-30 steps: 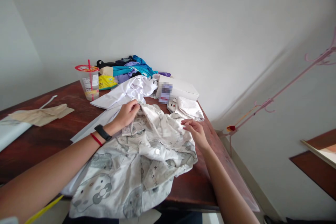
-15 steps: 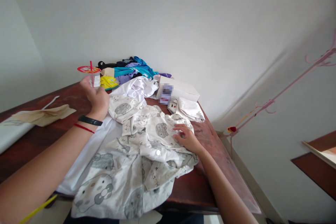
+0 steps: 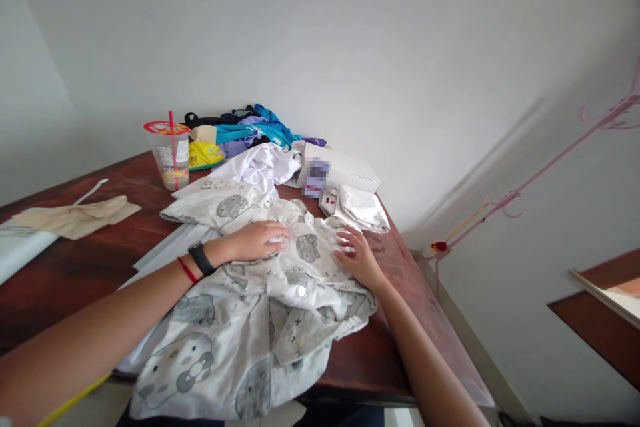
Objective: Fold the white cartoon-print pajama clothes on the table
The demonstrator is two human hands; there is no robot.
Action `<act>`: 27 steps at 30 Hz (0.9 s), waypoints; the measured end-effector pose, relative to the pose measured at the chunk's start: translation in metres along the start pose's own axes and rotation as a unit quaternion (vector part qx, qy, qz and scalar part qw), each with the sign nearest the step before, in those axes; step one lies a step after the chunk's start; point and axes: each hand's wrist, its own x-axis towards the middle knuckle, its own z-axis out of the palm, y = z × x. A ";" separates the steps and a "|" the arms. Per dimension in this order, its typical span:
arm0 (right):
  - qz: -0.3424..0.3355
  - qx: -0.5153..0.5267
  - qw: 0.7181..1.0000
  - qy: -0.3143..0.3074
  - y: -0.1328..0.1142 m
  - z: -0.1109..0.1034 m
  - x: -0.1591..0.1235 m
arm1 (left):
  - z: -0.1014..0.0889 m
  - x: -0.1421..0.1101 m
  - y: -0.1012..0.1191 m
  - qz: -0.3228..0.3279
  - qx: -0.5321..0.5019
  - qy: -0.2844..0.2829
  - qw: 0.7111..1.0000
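Observation:
A white garment with grey cartoon prints (image 3: 250, 320) lies spread over the near edge of a dark wooden table (image 3: 70, 267). My left hand (image 3: 257, 240) rests flat on the garment's upper part, fingers stretched out; a black band and a red cord sit on that wrist. My right hand (image 3: 357, 257) lies flat on the garment's right side, fingers spread. One sleeve of the garment (image 3: 200, 203) is laid out to the left. A plain white cloth (image 3: 260, 167) lies crumpled just behind.
A plastic cup with a red straw (image 3: 171, 153) stands at the back left. Behind it is a heap of coloured clothes (image 3: 245, 130). A white box (image 3: 340, 170) and folded white cloth (image 3: 363, 207) sit at the back right. A beige cloth (image 3: 75, 217) lies at left.
My left hand flung a sleeve out to the left, rose near the cup, then came down flat on the garment. My right hand settled onto the cloth.

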 end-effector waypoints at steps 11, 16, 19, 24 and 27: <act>0.054 -0.034 0.998 -0.003 0.007 -0.002 0.003 | 0.001 0.001 -0.004 0.014 -0.017 0.018 1.000; 0.065 -0.044 0.996 -0.036 0.003 -0.004 0.003 | 0.001 0.001 -0.004 0.012 -0.014 0.014 1.000; 0.063 -0.053 0.996 -0.040 0.003 -0.004 0.003 | 0.001 0.001 -0.004 0.013 -0.015 0.017 1.000; 0.057 -0.060 0.996 -0.032 0.004 -0.004 0.003 | 0.001 0.001 -0.005 0.012 -0.014 0.016 1.000; 0.053 -0.072 0.996 -0.029 0.003 -0.005 0.003 | 0.001 0.001 -0.004 0.006 -0.009 0.011 1.000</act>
